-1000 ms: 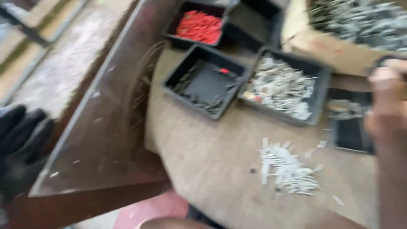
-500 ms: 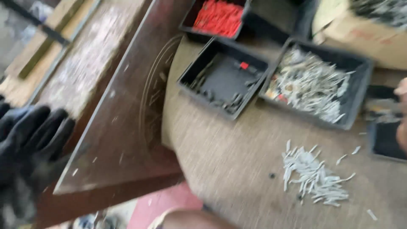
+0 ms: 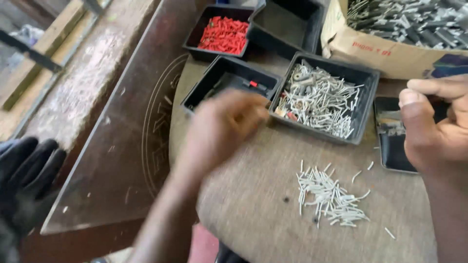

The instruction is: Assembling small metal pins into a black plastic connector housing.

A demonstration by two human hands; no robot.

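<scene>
My left hand (image 3: 225,127) is blurred, fingers curled, hovering over the brown table (image 3: 253,204) between a black tray with a few dark parts (image 3: 214,83) and a black tray of silver metal pins (image 3: 321,97). Whether it holds anything cannot be made out. My right hand (image 3: 434,122) is at the right edge, thumb and fingers loosely pinched, above a small flat black tray (image 3: 390,141). A loose pile of small white pins (image 3: 331,195) lies on the table between both hands.
A black tray of red plastic pieces (image 3: 223,35) and an empty black tray (image 3: 287,24) stand at the back. A cardboard box of grey metal parts (image 3: 399,29) is at the back right. A dark wooden panel (image 3: 112,136) leans at the left; a black glove (image 3: 24,185) lies lower left.
My left hand has come into view and reached toward the trays. My right hand has moved further in from the right. The view has shifted slightly.
</scene>
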